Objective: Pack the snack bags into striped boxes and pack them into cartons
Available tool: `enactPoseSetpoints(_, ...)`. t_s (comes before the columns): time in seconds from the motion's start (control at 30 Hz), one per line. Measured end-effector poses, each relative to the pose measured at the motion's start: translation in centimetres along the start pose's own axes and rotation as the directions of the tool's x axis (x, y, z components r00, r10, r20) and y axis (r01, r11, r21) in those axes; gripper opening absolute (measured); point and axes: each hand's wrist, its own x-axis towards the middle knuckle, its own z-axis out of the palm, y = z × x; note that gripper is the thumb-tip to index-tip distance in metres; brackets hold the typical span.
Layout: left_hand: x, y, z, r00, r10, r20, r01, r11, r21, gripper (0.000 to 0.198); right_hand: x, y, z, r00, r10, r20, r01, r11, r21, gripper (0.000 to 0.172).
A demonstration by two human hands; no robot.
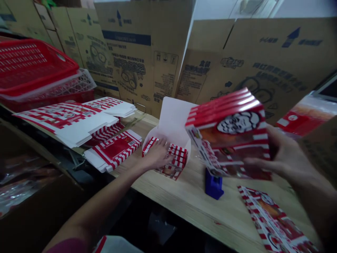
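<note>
My right hand (276,158) grips a red-and-white striped carton (231,133) with a cartoon face printed on it, held tilted above the wooden table (184,200). My left hand (158,154) reaches forward and rests, fingers spread, on an open striped carton (171,140) whose white lid flap stands up. A small blue block (213,184) stands on the table just below the held carton.
Flat striped carton blanks (73,121) lie stacked at the left, one more blank (273,221) at the near right. Red and white plastic baskets (34,70) sit far left. Tall brown shipping boxes (147,52) wall off the back of the table.
</note>
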Motion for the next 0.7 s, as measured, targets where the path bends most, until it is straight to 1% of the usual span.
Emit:
enactPoseSetpoints(0.07, 1.2, -1.2, 1.4, 0.997, -0.017, 0.078, 0.015, 1.0, 0.027, 0.068, 3.3, -0.9, 3.3, 0.987, -0.152, -0.052, 0.154, 0.987, 0.045, 0.099)
enactPoseSetpoints(0.13, 1.4, -2.2, 2.7, 0.995, -0.038, 0.094, 0.038, 0.999, -0.002, 0.076, 6.5, -1.0, 6.7, 0.956, -0.286, -0.06, 0.29, 0.953, 0.082, 0.106)
enactPoseSetpoints(0.17, 1.1, -2.5, 3.2, 0.996, -0.042, 0.082, 0.044, 0.999, -0.029, 0.077, 7.9, -0.8, 8.2, 0.937, -0.345, -0.046, 0.347, 0.936, 0.059, 0.11)
enactPoseSetpoints(0.23, 0.4, -2.7, 3.7, 0.998, -0.038, 0.051, 0.041, 0.996, -0.073, 0.079, 10.4, -0.2, 10.6, 0.9, -0.434, 0.028, 0.435, 0.9, -0.021, 0.113)
enactPoseSetpoints(0.3, -0.4, -2.6, 3.6, 0.999, -0.032, 0.041, 0.035, 0.997, -0.075, 0.079, 12.2, 0.5, 11.9, 0.874, -0.46, 0.158, 0.475, 0.876, -0.079, 0.111)
enactPoseSetpoints(0.33, -0.7, -2.4, 3.5, 0.999, -0.023, 0.042, 0.025, 0.998, -0.055, 0.077, 13.0, 1.0, 12.3, 0.865, -0.444, 0.232, 0.473, 0.877, -0.084, 0.108)
enactPoseSetpoints(0.4, -1.1, -2.1, 3.3, 0.999, 0.006, 0.046, -0.007, 1.0, 0.024, 0.072, 14.3, 2.0, 12.6, 0.849, -0.364, 0.383, 0.418, 0.906, -0.065, 0.1)
enactPoseSetpoints(0.5, -1.4, -1.7, 3.2, 0.998, 0.042, 0.051, -0.053, 0.973, 0.224, 0.07, 16.2, 3.8, 12.9, 0.789, -0.19, 0.584, 0.254, 0.967, -0.03, 0.089)
enactPoseSetpoints(0.57, -1.5, -1.6, 3.3, 0.998, 0.046, 0.052, -0.062, 0.931, 0.36, 0.073, 17.4, 4.8, 13.4, 0.753, -0.101, 0.651, 0.151, 0.988, -0.022, 0.085)
enactPoseSetpoints(0.63, -1.8, -1.6, 3.5, 0.998, 0.047, 0.048, -0.063, 0.892, 0.447, 0.076, 18.5, 5.5, 14.2, 0.74, -0.038, 0.671, 0.081, 0.996, -0.033, 0.084)
enactPoseSetpoints(0.7, -2.0, -1.7, 3.7, 0.998, 0.049, 0.05, -0.067, 0.873, 0.483, 0.081, 19.3, 5.7, 14.8, 0.736, -0.003, 0.677, 0.055, 0.997, -0.055, 0.082)
